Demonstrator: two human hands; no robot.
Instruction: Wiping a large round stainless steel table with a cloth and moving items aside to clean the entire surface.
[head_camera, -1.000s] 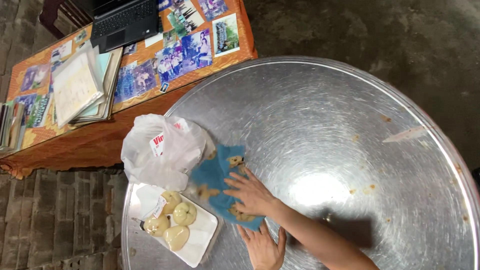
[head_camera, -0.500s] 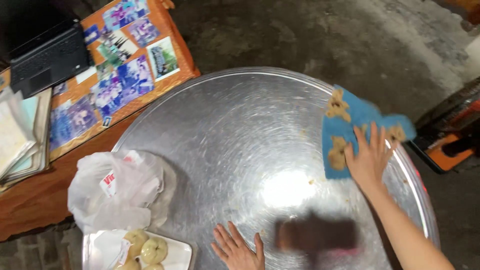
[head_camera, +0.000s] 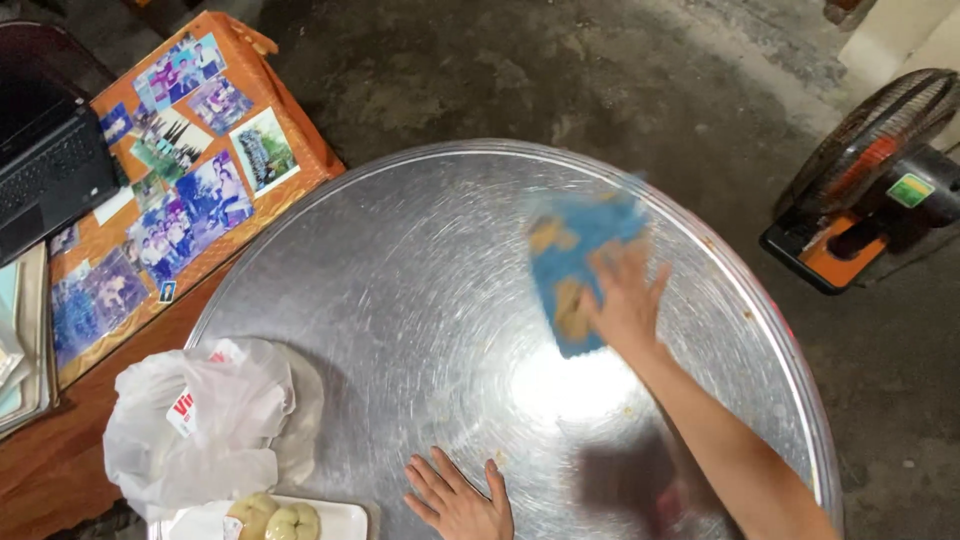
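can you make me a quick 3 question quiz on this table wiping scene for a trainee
1. True or false: the right hand presses a blue cloth on the round metal table.
2. Where is the left hand? A) flat on the table B) holding the white plastic bag C) on the laptop
3. What stands on the floor at the right?

Key
1. True
2. A
3. A fan
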